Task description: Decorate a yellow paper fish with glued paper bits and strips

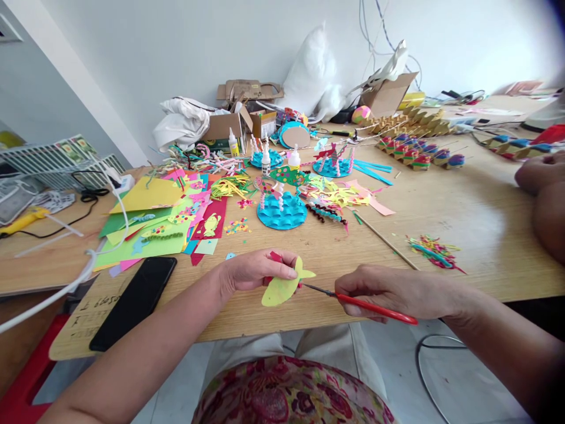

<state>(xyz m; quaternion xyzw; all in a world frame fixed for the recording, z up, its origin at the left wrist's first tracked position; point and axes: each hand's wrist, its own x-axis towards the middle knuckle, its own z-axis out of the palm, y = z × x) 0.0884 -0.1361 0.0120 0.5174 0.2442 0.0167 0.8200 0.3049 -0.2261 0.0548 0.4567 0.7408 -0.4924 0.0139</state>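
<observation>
My left hand (253, 268) pinches a yellow-green paper fish (279, 291) near its tail, over the table's front edge. A piece of red paper (275, 257) shows in the same grip, partly hidden by the fingers and the fish. In my right hand (392, 287) is a pair of scissors (375, 308) with red handles. The blades point left and look nearly closed, their tips close to the fish's tail; whether they touch paper I cannot tell. Beyond my hands stands a blue scalloped paper base (282, 212) with a green spotted paper fish (289, 175) above it.
Coloured paper sheets (141, 206) and a black phone (135, 303) lie to the left. Glue bottles (265, 160) stand mid-table. A thin stick (388, 241) and a pile of paper scraps (435, 252) lie to the right. Another person's arm (547, 188) rests at the right edge.
</observation>
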